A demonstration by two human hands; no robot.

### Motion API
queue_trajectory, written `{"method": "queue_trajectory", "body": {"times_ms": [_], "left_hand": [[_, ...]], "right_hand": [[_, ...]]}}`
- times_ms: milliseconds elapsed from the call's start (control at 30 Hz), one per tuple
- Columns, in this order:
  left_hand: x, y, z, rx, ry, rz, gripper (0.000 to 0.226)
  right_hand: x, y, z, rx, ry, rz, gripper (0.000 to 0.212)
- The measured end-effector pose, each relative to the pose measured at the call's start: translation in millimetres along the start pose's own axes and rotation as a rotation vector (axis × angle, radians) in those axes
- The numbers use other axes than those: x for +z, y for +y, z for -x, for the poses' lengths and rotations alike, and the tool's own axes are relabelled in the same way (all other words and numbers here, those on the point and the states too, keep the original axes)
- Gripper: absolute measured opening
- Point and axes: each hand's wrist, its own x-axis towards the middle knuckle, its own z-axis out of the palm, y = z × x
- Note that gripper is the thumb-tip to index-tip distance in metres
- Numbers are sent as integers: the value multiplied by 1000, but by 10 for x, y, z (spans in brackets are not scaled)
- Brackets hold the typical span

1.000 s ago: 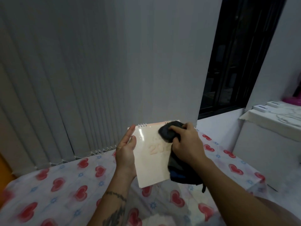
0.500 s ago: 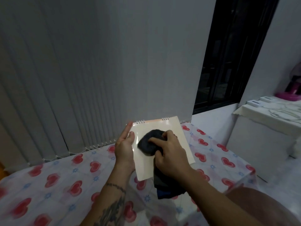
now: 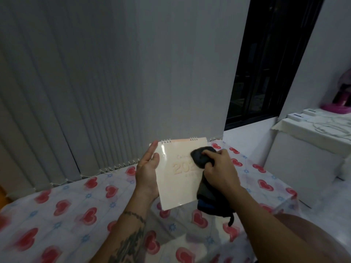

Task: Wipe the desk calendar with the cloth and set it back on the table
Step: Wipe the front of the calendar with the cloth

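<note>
A cream spiral-bound desk calendar [image 3: 178,177] with pale orange digits is held up above the table. My left hand [image 3: 147,171] grips its left edge, thumb on the front, fingers behind. My right hand [image 3: 220,169] presses a bunched dark cloth [image 3: 201,156] against the upper right of the calendar's face. The rest of the cloth hangs down below my right wrist, covering the calendar's lower right corner.
The table [image 3: 76,215] wears a white cover with red hearts. Grey vertical blinds [image 3: 85,82] hang behind it, a dark window [image 3: 266,63] to the right. A white counter [image 3: 313,141] with small boxes and a pink object stands at the right.
My right hand has swept the cloth from the middle-left of the calendar's face back to its upper right, uncovering the digits. The calendar stays in my left hand.
</note>
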Motion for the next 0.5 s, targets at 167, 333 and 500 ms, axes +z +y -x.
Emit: {"method": "queue_trajectory", "body": {"times_ms": [167,333,500], "left_hand": [[17,-112,22,37,20,-111,40],[-115,-174,24,44,85,-140,40],[-285,-313,-36,-54,100,-102,38]], "right_hand": [[77,-278,78,-155,-28,-10,43],[142,-205,372,-408,-227,16,37],[193,95,261,-182,-150,95,40]]}}
